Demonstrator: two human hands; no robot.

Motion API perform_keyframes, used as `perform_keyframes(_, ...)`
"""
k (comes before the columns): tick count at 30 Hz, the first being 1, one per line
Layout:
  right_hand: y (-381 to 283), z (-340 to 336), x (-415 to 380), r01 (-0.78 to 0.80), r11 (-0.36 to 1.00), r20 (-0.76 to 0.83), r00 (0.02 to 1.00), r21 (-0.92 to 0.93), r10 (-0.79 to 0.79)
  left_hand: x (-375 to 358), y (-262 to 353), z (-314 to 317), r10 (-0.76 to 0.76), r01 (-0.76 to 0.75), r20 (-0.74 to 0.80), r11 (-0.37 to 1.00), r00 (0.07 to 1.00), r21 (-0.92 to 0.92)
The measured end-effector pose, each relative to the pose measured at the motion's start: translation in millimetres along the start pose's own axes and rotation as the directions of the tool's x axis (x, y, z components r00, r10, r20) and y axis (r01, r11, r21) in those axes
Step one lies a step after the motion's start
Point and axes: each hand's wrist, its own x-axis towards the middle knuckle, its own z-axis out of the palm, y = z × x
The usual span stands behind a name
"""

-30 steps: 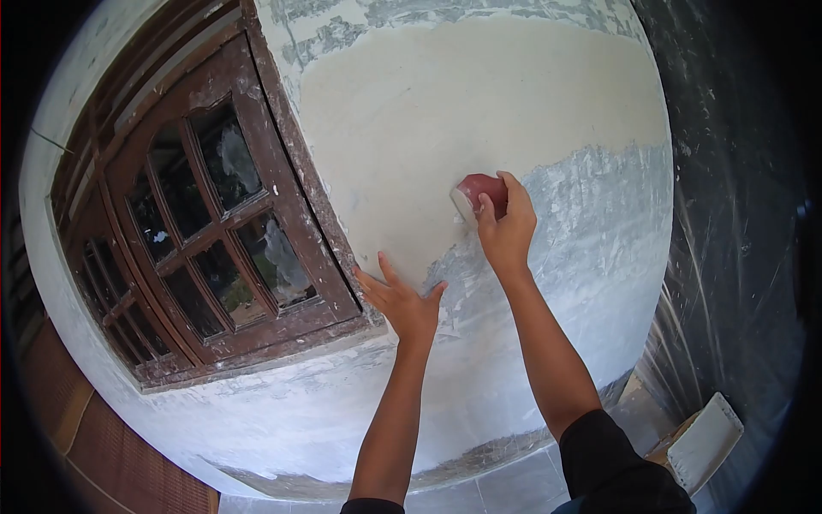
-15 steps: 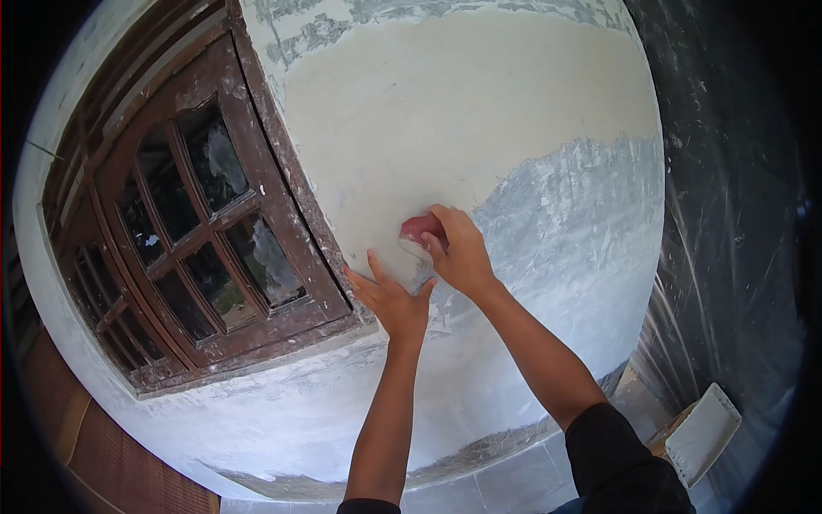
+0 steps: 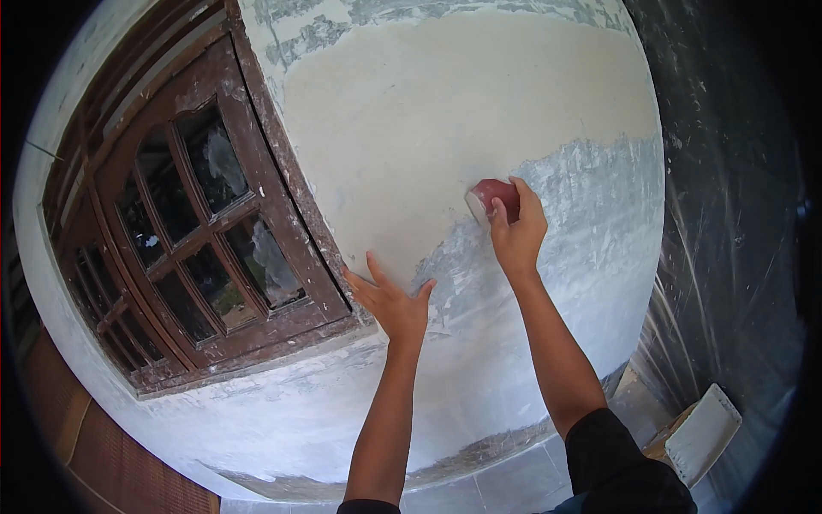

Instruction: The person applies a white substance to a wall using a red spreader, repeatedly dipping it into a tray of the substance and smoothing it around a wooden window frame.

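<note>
My right hand (image 3: 519, 231) grips a dark red putty scraper (image 3: 493, 195) with a pale edge at its left side. The scraper is up against the wall (image 3: 445, 94), where cream putty meets bare grey-white plaster (image 3: 591, 201). Fingers and thumb wrap round it, so part of it is hidden. Lower and to the left, my left hand (image 3: 396, 301) is spread at the wall with nothing in it. Its fingertips come close to the lower right corner of the brown window frame (image 3: 330, 313).
A brown wooden window (image 3: 218, 231) with several glass panes fills the left side. Dark plastic sheeting (image 3: 728, 214) hangs at the right. At the lower right, a white-smeared tray (image 3: 704, 435) stands above the tiled floor (image 3: 514, 480).
My right hand has moved right and slightly up along the wall with the scraper. My left hand has stayed in place.
</note>
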Motion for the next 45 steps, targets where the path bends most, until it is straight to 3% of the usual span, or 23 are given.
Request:
perform_keyframes(2, -13, -1, -4, -0.053, 0.995, -0.006, 0.999, 0.085, 0.054, 0, -2, 1, 0.003, -0.003, -0.012, 1.0, 1.0, -0.022)
perform_keyframes(4, -41, 11, -24, 0.008, 0.982, 0.234, 0.971, 0.19, -0.053, -1, -6, 4, 0.004, -0.005, -0.02, 0.999, 1.0, -0.043)
perform_keyframes(6, -61, 26, -43, 0.007, 0.959, 0.363, 0.925, 0.282, -0.113, 1, -10, 9, 0.076, -0.08, -0.104, 0.996, 0.992, -0.037)
perform_keyframes(9, -48, 35, -50, -0.019, 0.979, 0.434, 0.898, 0.203, -0.072, -1, -14, 7, 0.126, -0.133, -0.109, 0.99, 0.986, -0.056)
perform_keyframes(12, -16, 19, -25, -0.086, 0.989, 0.13, 0.989, 0.117, 0.071, -2, -12, -4, 0.069, -0.068, 0.018, 0.995, 0.997, -0.076)
perform_keyframes(13, -8, 12, -17, -0.055, 0.997, 0.015, 0.998, 0.051, 0.054, -2, -11, -5, 0.067, -0.066, 0.016, 0.995, 0.998, -0.074)
perform_keyframes(15, -9, 5, -10, -0.067, 0.997, -0.039, 0.997, 0.024, 0.068, -2, -9, -4, 0.066, -0.065, 0.009, 0.996, 0.998, -0.068)
perform_keyframes(19, -58, 25, -42, -0.005, 0.963, 0.334, 0.938, 0.27, -0.088, -3, -20, 7, 0.064, -0.065, -0.01, 0.992, 0.998, -0.106)
perform_keyframes(22, -56, 38, -54, 0.112, 0.967, 0.375, 0.907, 0.227, -0.193, -1, -22, 9, 0.131, -0.139, -0.086, 0.986, 0.988, -0.092)
perform_keyframes(26, -6, 12, -8, -0.086, 0.991, 0.141, 0.987, 0.099, 0.071, -3, -10, -4, 0.054, -0.052, 0.011, 0.994, 0.998, -0.099)
perform_keyframes(27, 1, 5, 4, 0.021, 0.999, -0.001, 1.0, 0.035, -0.021, -4, -7, -5, 0.033, -0.031, 0.025, 0.998, 0.999, -0.057)
perform_keyframes(29, 2, 0, 12, -0.021, 0.998, -0.012, 1.0, 0.051, 0.022, -3, -5, -3, 0.011, -0.011, 0.038, 1.0, 0.999, -0.019)
perform_keyframes(33, -53, 25, -22, 0.046, 0.959, 0.306, 0.942, 0.281, -0.135, -3, -9, 1, 0.039, -0.039, 0.003, 0.997, 0.999, -0.06)
perform_keyframes(36, -57, 39, -36, 0.106, 0.963, 0.416, 0.886, 0.249, -0.205, -4, -8, -1, 0.057, -0.057, 0.0, 0.995, 0.998, -0.076)
perform_keyframes(38, -33, 34, -19, 0.056, 0.985, 0.288, 0.952, 0.16, -0.101, -4, -5, -5, 0.05, -0.048, 0.019, 0.996, 0.999, -0.075)
perform_keyframes(39, -21, 24, -8, -0.051, 0.987, 0.251, 0.968, 0.151, 0.012, -4, -1, -6, 0.024, -0.023, 0.032, 0.999, 0.999, -0.041)
perform_keyframes(41, 0, 6, 8, -0.047, 0.998, 0.043, 0.998, 0.037, 0.046, -4, -1, -5, -0.005, 0.006, 0.038, 1.0, 0.999, -0.01)
perform_keyframes(43, -3, -2, 13, -0.086, 0.996, 0.012, 0.996, 0.009, 0.085, -5, -3, -4, -0.003, 0.006, 0.043, 0.999, 0.999, -0.05)
perform_keyframes(45, -20, 6, 1, -0.05, 0.994, 0.076, 0.996, 0.099, 0.043, -4, -4, -2, -0.01, 0.012, 0.042, 0.998, 0.999, -0.058)
